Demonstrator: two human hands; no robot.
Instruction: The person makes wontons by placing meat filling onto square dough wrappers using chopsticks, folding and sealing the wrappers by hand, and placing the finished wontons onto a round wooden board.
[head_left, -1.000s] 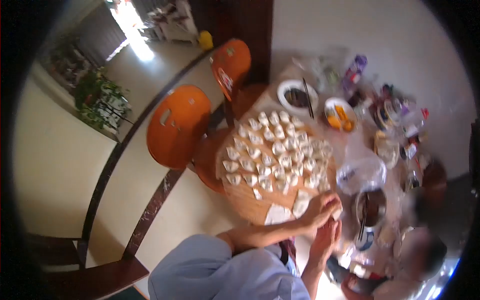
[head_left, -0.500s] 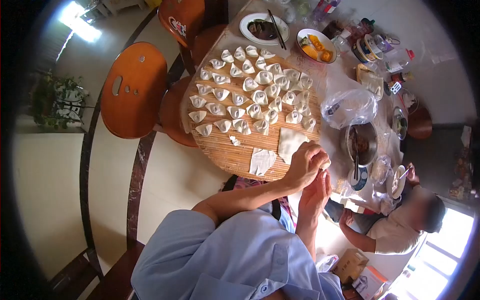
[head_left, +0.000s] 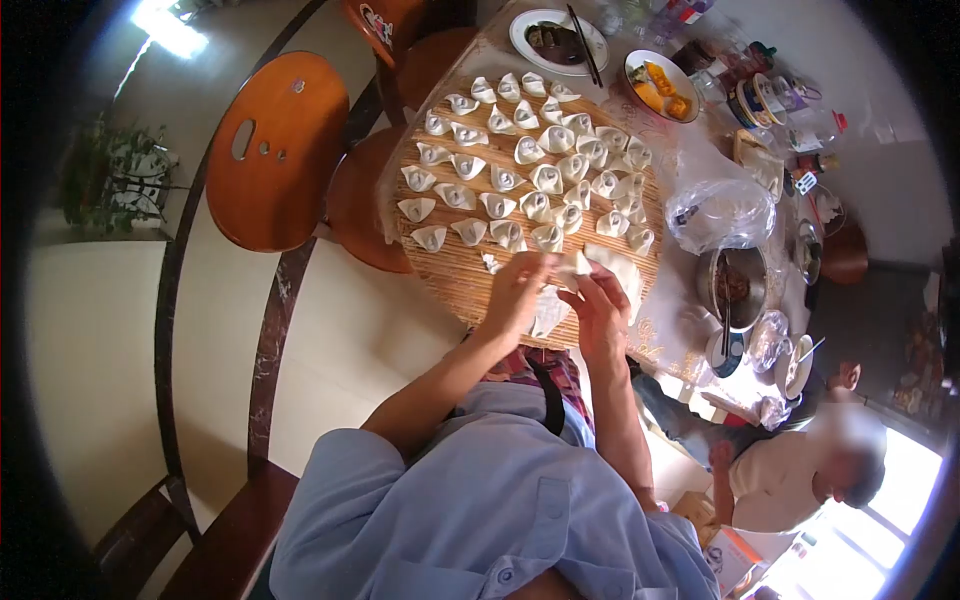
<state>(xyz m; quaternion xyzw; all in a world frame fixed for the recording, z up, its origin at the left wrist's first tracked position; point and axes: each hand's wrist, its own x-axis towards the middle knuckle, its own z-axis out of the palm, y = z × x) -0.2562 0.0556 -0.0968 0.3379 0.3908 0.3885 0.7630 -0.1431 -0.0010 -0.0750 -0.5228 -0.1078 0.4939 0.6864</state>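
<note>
Your right hand (head_left: pixel 604 312) is clamping a folded wrapper (head_left: pixel 582 263) between its fingers, one pale corner sticking up at the tips. Your left hand (head_left: pixel 515 298) is meeting that wrapper from the other side, but its fingertips are blurring, so whether they are pinching or merely touching, you can't tell from here. Whatever is sitting inside the fold is hiding from view.

Just below, a flat wrapper (head_left: pixel 549 316) is lying partly covered by your hands, and a wider flat sheet (head_left: pixel 622 276) is disappearing behind your right fingers. All of this is happening over the near edge of the slatted board (head_left: pixel 455 272), where a small dough scrap (head_left: pixel 490 262) is resting beside your left hand.

Farther out, rows of shaped dumplings (head_left: pixel 505 179) are filling the board, the right-hand ones crowding together and overlapping. On the surface (head_left: pixel 690 303) to the right, a metal bowl (head_left: pixel 751 310) is holding dark contents too murky to name, next to a crumpled clear bag (head_left: pixel 720 213). Up top, a second chair (head_left: pixel 425 65) is getting cut off by the frame; at lower right, another person (head_left: pixel 780 482) is sitting, head blurred.
</note>
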